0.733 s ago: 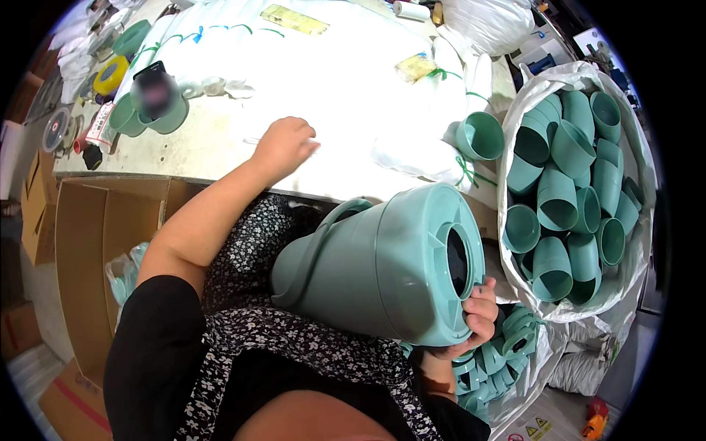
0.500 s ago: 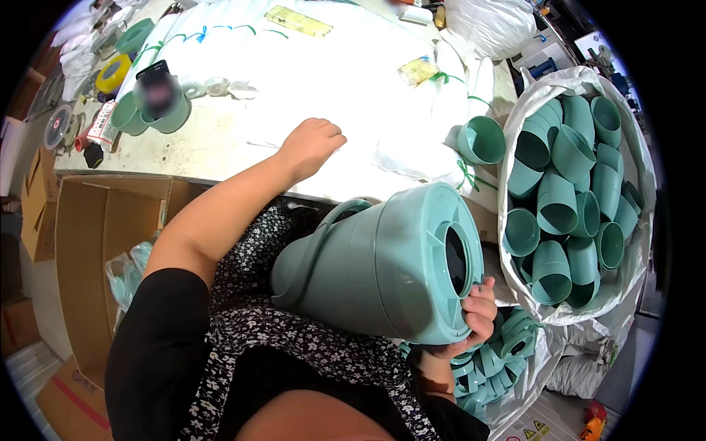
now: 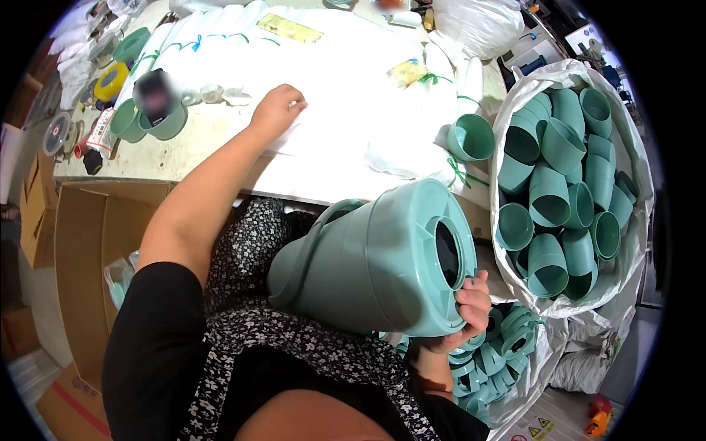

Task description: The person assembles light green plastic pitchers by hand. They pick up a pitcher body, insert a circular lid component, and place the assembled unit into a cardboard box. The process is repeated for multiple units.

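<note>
A large sea-green plastic bucket [image 3: 338, 268] lies tilted across my lap. Its ribbed round end, with a dark circular opening, faces right, and a curved handle [image 3: 305, 257] wraps its left part. My right hand [image 3: 471, 312] grips the lower right edge of that end, fingers curled over the rim. Out over the table, my left hand [image 3: 277, 112] is closed on thin white plastic film [image 3: 290, 140], which lifts in a fold below the fingers. Beneath lies a broad stack of white plastic film [image 3: 338, 81].
A white sack [image 3: 507, 283] full of green cups stands at right; another sack [image 3: 533, 367] below holds green parts. One green cup [image 3: 471, 137] sits by the table's right edge. Two cups [image 3: 126, 121], one holding a phone, stand at left. An open cardboard box [image 3: 81, 272] is beside me.
My left hand has moved farther away and leftward over the table, the film rising in a fold under it. The bucket and right hand have stayed nearly in place; the view has shifted slightly.
</note>
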A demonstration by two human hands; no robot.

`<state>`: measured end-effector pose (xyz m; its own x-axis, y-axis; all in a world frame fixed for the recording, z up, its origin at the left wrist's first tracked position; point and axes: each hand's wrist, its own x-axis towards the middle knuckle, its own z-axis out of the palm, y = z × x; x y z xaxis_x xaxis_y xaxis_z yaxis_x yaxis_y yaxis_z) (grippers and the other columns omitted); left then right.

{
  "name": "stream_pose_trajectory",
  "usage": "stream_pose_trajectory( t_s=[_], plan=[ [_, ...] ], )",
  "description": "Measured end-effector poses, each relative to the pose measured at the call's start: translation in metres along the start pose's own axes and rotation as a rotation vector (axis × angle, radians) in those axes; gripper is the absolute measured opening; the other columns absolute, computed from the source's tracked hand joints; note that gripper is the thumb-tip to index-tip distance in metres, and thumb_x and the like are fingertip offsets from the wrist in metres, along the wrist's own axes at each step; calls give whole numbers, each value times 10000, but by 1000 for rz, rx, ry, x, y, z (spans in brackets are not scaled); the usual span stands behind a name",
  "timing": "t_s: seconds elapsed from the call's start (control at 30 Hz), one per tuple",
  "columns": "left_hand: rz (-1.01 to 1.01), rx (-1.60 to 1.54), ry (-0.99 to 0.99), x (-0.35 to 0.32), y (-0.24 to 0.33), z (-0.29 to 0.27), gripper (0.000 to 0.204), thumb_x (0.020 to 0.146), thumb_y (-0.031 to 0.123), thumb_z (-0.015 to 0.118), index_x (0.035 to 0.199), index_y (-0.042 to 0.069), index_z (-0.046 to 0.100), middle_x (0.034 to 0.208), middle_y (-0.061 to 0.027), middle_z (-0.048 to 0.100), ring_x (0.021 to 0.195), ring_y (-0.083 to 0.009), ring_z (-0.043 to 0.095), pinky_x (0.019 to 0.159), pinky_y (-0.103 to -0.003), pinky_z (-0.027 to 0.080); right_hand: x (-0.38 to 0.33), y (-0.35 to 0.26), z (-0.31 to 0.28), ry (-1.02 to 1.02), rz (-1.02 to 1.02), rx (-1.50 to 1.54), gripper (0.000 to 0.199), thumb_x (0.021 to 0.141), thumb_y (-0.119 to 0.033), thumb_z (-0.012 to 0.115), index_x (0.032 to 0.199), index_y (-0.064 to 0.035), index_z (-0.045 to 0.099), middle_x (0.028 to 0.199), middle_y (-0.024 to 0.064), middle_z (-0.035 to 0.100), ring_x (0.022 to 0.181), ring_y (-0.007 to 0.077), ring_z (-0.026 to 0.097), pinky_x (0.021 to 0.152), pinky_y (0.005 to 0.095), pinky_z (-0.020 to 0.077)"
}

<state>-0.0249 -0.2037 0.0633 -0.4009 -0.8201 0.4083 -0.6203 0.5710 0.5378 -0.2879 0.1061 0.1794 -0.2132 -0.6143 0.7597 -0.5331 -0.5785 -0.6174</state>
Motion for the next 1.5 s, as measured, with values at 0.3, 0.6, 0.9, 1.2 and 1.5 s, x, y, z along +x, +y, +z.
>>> stream_pose_trajectory(
  t_s=[0.3, 0.6, 0.9, 1.2, 1.5],
  plan=[
    [-161, -68, -169, 5, 62, 10, 129, 846, 131, 554, 821, 5, 557, 879, -136, 609, 816, -279, 582, 746, -330, 458, 1, 3, 4, -63, -23, 29, 370, 902, -472, 424, 959, -106, 413, 945, 86, 498, 992, 269, 471, 1061, 514, 214],
    [-621, -436, 101, 43, 7, -3, 172, 881, 199, 538, 908, 41, 598, 738, -51, 571, 694, -137, 531, 656, -266, 436, 5, 0, 7, 1, -10, 64, 363, 881, -489, 481, 923, -129, 474, 927, 64, 567, 942, 244, 510, 1049, 457, 251],
    [248, -114, -535, -28, 87, 6, 159, 784, 154, 542, 853, 39, 626, 889, -149, 609, 847, -330, 553, 766, -386, 443, 3, 1, 11, -27, -23, 92, 348, 891, -448, 460, 933, -103, 455, 942, 89, 537, 978, 264, 488, 1055, 489, 223],
    [139, -3, 115, -23, 118, -20, 410, 767, 171, 660, 1146, 60, 548, 1240, -156, 453, 1161, -335, 410, 982, -399, 353, 0, -5, 3, -53, -36, 77, 353, 886, -449, 462, 929, -100, 435, 912, 87, 520, 948, 259, 480, 1046, 498, 230],
    [94, 365, 323, 97, 8, -23, 710, 747, 223, 686, 1349, 75, 339, 1345, -165, 387, 1256, -335, 338, 1054, -400, 282, 7, -3, 8, -2, -21, 107, 238, 898, -371, 500, 860, -138, 471, 885, 44, 563, 888, 227, 512, 1037, 440, 273]
  ],
)
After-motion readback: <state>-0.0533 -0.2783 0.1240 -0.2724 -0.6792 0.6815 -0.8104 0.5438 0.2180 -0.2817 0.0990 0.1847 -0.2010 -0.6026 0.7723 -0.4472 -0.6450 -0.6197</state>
